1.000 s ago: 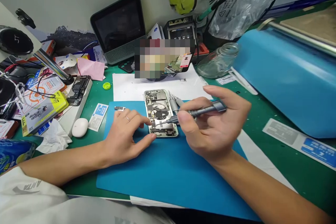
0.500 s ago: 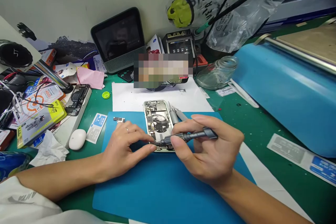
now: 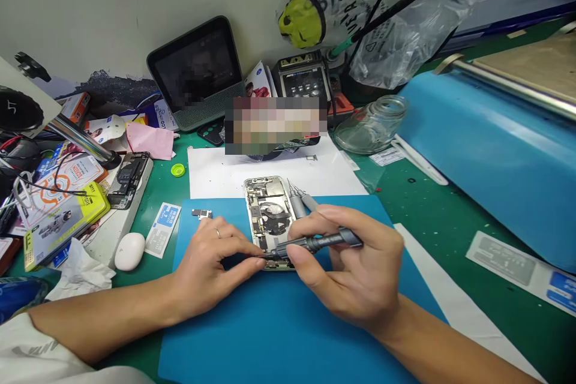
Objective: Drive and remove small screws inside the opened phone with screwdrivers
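Note:
An opened phone (image 3: 274,222), its inner parts exposed, lies face up on a blue mat (image 3: 270,324). My right hand (image 3: 355,264) is closed around a dark grey screwdriver (image 3: 321,243), held slanted with its tip pointing left over the phone's lower end. At that tip, the thumb and index finger of my left hand (image 3: 220,264) are pinched together; what lies between them is too small to make out. Two grey pointed tools, probably tweezers (image 3: 299,199), rest beside the phone's right edge. A small phone part (image 3: 202,214) sits on the mat beyond my left hand.
At left are a white earbud case (image 3: 130,251), another opened phone (image 3: 129,180), boxes (image 3: 67,216) and crumpled tissue (image 3: 83,267). Behind stand a smart display (image 3: 195,72) and a glass jar (image 3: 375,123). White paper (image 3: 216,174) lies beyond the mat; a blue sheet (image 3: 486,156) is at right.
My left thumb and index finger have closed together at the screwdriver's tip. My right hand with the screwdriver has shifted slightly left. The whole view has moved a little.

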Demonstrator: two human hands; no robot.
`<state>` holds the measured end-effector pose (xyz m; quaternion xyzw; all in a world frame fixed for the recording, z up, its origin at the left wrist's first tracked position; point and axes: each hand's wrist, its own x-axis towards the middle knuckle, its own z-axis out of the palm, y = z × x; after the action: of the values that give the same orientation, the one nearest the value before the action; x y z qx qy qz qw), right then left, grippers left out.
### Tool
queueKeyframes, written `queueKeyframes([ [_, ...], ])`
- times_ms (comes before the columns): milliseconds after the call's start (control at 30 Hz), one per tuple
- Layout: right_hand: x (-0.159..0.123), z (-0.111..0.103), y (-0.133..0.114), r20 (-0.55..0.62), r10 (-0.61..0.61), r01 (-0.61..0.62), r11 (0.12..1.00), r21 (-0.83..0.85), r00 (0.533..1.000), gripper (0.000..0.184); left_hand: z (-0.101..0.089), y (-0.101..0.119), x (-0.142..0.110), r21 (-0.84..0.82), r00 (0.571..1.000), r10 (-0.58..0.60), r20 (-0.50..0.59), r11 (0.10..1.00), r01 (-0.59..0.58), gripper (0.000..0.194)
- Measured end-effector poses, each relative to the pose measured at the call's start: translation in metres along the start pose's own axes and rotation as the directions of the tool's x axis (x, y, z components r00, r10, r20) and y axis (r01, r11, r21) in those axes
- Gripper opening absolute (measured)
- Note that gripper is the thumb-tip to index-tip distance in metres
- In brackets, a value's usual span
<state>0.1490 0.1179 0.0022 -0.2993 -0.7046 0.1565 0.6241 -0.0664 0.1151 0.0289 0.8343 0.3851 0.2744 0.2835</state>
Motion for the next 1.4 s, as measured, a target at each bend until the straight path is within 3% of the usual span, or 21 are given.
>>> queueKeyframes([
  [267, 0.004, -0.008, -0.001, 0.027, 0.033, -0.03, 0.995, -0.091, 0.999, 0.06, 0.0, -0.002, 0.002, -0.028, 1.0, -0.005, -0.014, 1.0, 0.004, 0.032],
  [533, 0.004, -0.009, -0.003, -0.024, 0.095, -0.097, 0.991, -0.088, 0.995, 0.048, 0.001, 0.002, 0.003, -0.039, 1.0, -0.014, -0.012, 0.999, 0.014, 0.034],
  [1200, 0.005, -0.009, -0.004, 0.059, 0.106, -0.1, 0.99, -0.101, 0.993, 0.051, 0.001, 0.003, 0.003, -0.036, 1.0, -0.005, 0.0, 0.999, 0.005, 0.034],
  [1400, 0.0, -0.006, -0.003, 0.005, 0.112, -0.111, 0.994, -0.014, 0.994, 0.061, 0.001, 0.002, 0.003, -0.016, 1.0, -0.002, -0.005, 1.0, 0.002, 0.031],
])
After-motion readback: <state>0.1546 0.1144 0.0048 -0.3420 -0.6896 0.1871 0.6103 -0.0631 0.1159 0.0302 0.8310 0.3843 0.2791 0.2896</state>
